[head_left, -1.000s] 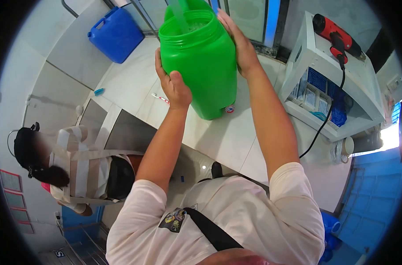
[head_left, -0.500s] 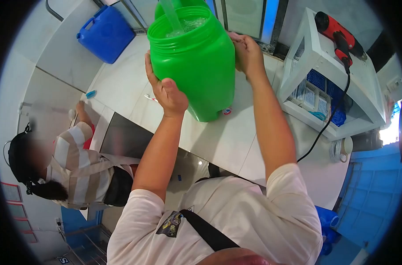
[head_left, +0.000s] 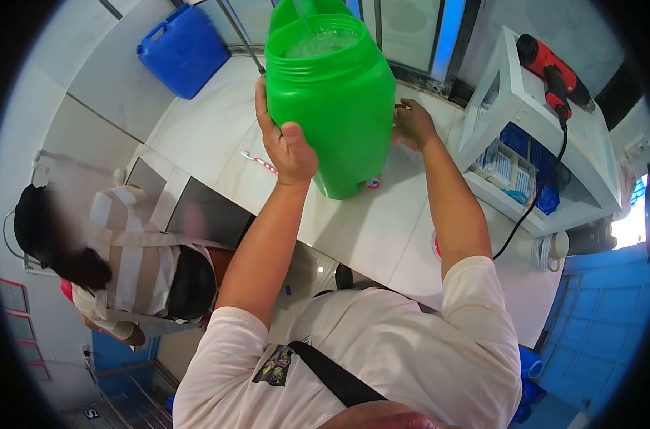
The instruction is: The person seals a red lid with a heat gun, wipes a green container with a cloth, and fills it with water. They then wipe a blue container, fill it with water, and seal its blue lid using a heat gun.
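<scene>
A green plastic water container [head_left: 328, 114] stands on the white tiled counter. Its wide threaded mouth is uncapped, and a clear stream runs down into the bubbling water [head_left: 321, 44] inside. My left hand [head_left: 289, 151] braces the container's left side, thumb up and fingers along the wall. To the right of the container, my right hand [head_left: 416, 125] has curled fingers; what they close on is small and cannot be made out. A red and white toothbrush [head_left: 259, 162] lies left of the container, and a small red and white item [head_left: 373, 183] sits by its foot.
A blue jerrycan [head_left: 184, 53] stands at the back left. On the right, a white shelf unit [head_left: 510, 107] carries a red and black power tool [head_left: 553, 68] with a black cord. A person in a striped top [head_left: 128, 250] is at the left.
The container appears further right and lower in view. My right hand has drawn away from its side and curled. The person at the left has pulled an arm back from the counter.
</scene>
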Motion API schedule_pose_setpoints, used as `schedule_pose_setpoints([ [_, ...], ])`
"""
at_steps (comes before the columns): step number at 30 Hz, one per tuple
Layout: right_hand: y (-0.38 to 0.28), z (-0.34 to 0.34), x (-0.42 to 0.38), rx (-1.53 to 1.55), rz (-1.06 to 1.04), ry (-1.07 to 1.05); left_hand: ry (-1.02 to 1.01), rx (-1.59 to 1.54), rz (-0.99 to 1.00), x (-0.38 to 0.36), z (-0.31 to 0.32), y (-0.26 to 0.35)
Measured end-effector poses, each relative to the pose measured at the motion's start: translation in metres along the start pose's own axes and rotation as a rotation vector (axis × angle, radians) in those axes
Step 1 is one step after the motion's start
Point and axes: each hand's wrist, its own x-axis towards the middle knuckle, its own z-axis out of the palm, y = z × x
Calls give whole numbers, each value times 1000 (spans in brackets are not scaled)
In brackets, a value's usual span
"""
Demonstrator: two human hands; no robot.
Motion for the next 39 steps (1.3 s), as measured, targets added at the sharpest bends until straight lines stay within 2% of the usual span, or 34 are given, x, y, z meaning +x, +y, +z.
schedule_pose_setpoints([
  [2, -2, 11, 9, 460, -13, 8, -25, -27, -10, 1, -2, 1],
  [3, -2, 12, 14, 460, -23, -2, -17, -18, -3, 1, -3, 1],
  [5, -40, 2, -14, 656, -19, 45, -41, 25, 2, 2, -5, 5],
  [6, -57, 0, -35, 657, -25, 36, -36, 33, 6, 1, -5, 6],
  [8, -92, 1, -85, 923, -153, 98, -31, -24, -18, 2, -3, 5],
  [9, -108, 8, -107, 920, -161, 91, -22, -21, -12, 3, -3, 3],
  [11, -135, 19, -139, 837, -781, 287, -34, -13, -32, 1, -5, -1],
  [12, -147, 9, -139, 840, -776, 281, -33, -6, -36, 1, -6, 1],
  [14, -167, -12, -119, 466, -1144, 229, -57, 33, -22, 3, -6, 7],
  [15, -171, -15, -98, 466, -1140, 237, -65, 29, -24, 3, -5, 7],
  [17, -173, -20, -65, 628, -875, -29, -57, 10, -27, 3, -5, 7],
  [18, -164, -19, -64, 625, -872, -19, -64, 2, -28, 3, -4, 8],
  [20, -139, -8, -59, 797, -596, -69, -45, 43, -11, 5, -3, 12],
  [22, -79, 14, -52, 729, -276, 18, -37, 44, -7, 5, -2, 11],
  [24, -22, 41, -66, 584, -345, -4, -32, 47, -12, 2, -2, 8],
  [25, -24, 44, -94, 583, -341, 1, -33, 29, -8, 2, -2, 5],
  [27, -61, 47, -155, 788, -245, 131, -45, 10, -16, 0, 0, 1],
  [29, -89, 39, -164, 399, -809, 359, 17, -31, 1, 0, 3, 2],
  [31, -131, 13, -165, 337, -1095, 435, 0, -67, -25, -3, 3, 2],
  [35, -174, -12, -129, 187, -1183, 306, 0, -84, -32, -3, 3, 2],
  [37, -191, -14, -132, 471, -923, 343, -3, -56, -39, -3, 3, 6],
  [38, -188, -11, -133, 472, -924, 347, -4, -31, -39, 0, 3, 7],
  [39, -179, -5, -134, 321, -1089, 399, -4, -34, -37, 1, 3, 4],
])
